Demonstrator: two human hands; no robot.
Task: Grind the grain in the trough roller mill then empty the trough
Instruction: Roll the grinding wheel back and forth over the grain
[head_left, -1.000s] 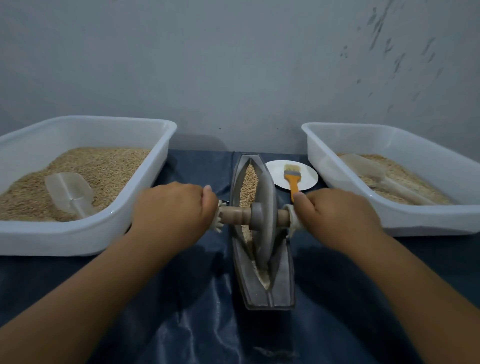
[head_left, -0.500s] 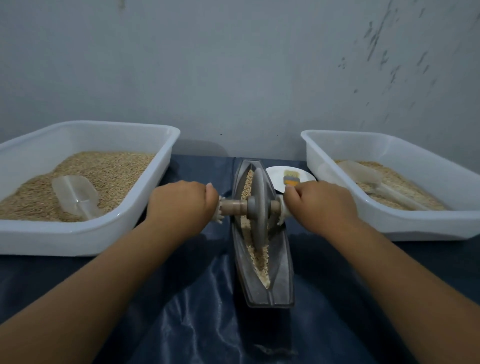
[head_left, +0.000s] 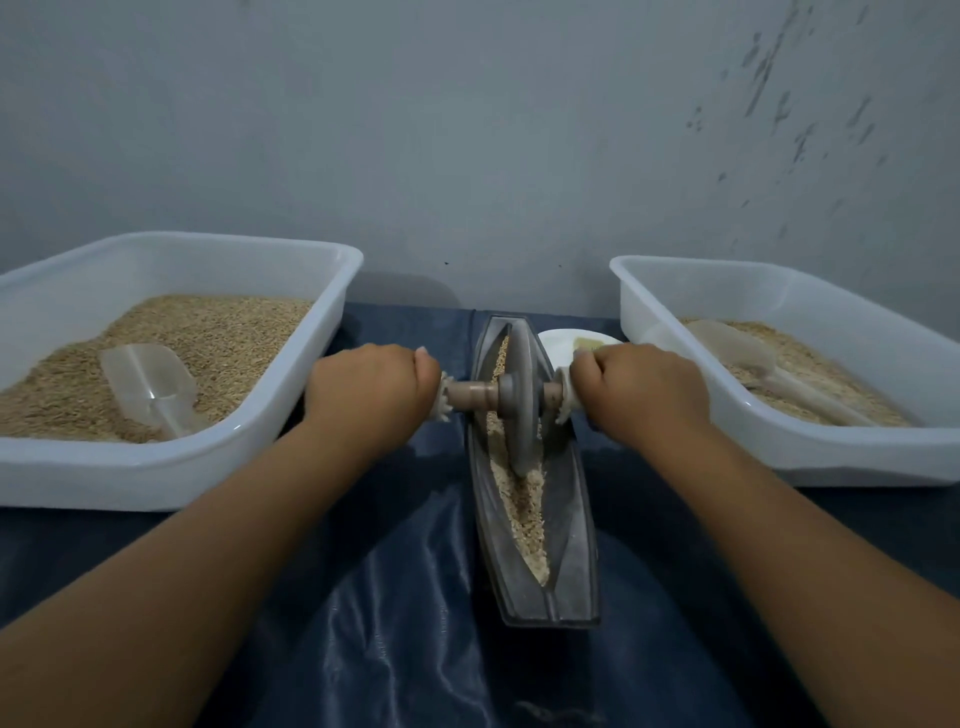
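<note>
Your left hand was curled in a tight grip round the left end of the axle, and your right hand held the right end the same way. Between them the wheel stood upright in the trough, towards its far half. The trough lay lengthwise on the dark counter, running from near to far between your forearms. Grain lined its groove, pale and broken-looking on the near side of the wheel. To the left sat a white tub of grain with a clear scoop lying in it. To the right sat a second tub with another scoop. Just beyond your right hand, a small white plate showed partly, with something pale on it.
</note>
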